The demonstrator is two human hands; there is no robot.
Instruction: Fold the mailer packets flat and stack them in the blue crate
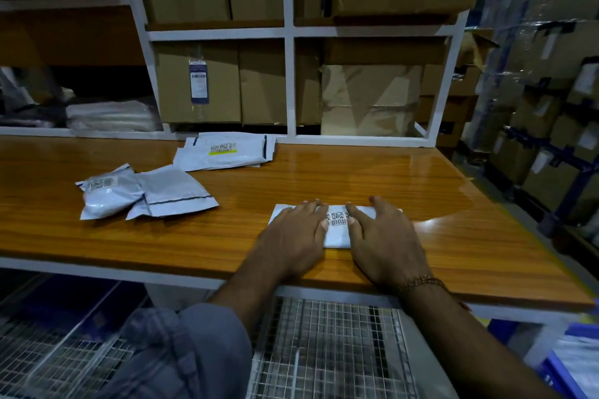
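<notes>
A white mailer packet [337, 235] with a barcode label lies flat near the front edge of the wooden table [372, 172]. My left hand [293, 240] presses on its left half with straight fingers. My right hand [381, 240] presses flat on its right half, a bracelet on the wrist. Two puffy grey-white packets [142, 193] lie to the left. A small pile of flat packets [223, 152] rests at the back of the table. Part of the blue crate [562, 376] shows at the bottom right, below the table, with white packets in it.
White shelving [290, 84] behind the table holds cardboard boxes. Folded plastic bags [110, 115] sit on the left shelf. A wire mesh rack [327, 347] lies under the table. Wrapped cartons [547, 74] are stacked at the right.
</notes>
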